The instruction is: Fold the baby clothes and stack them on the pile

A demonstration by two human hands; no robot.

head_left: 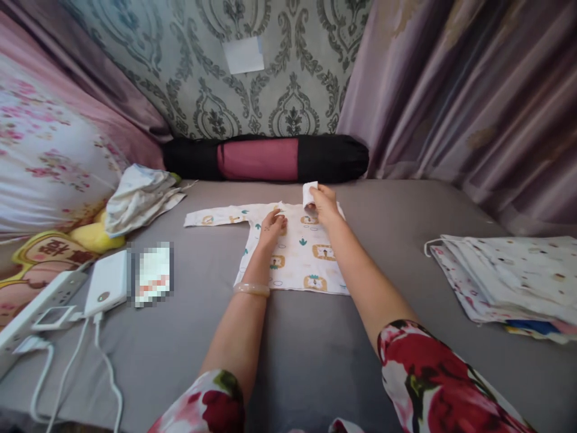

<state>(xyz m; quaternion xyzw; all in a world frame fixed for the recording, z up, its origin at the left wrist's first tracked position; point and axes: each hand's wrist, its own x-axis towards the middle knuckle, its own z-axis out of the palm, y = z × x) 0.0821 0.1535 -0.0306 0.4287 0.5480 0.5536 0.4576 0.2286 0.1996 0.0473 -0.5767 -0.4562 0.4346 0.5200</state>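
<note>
A small white long-sleeved shirt (293, 264) with tan and green animal prints lies spread on the grey sheet. One sleeve stretches out flat to the left. My right hand (323, 201) pinches the other sleeve's white end (309, 195), which is lifted and folded back over the shoulder. My left hand (273, 227) rests on the shirt's upper left part near the neckline, its fingers loosely extended. Part of the shirt's right side is hidden behind my right forearm.
Folded printed cloths (509, 276) are stacked at the right. A black and maroon bolster (259, 159) lies along the wall. At the left are a crumpled cloth (137, 198), a white power bank (107, 282), a power strip (42, 313) with cables, and a blurred-out item (153, 273).
</note>
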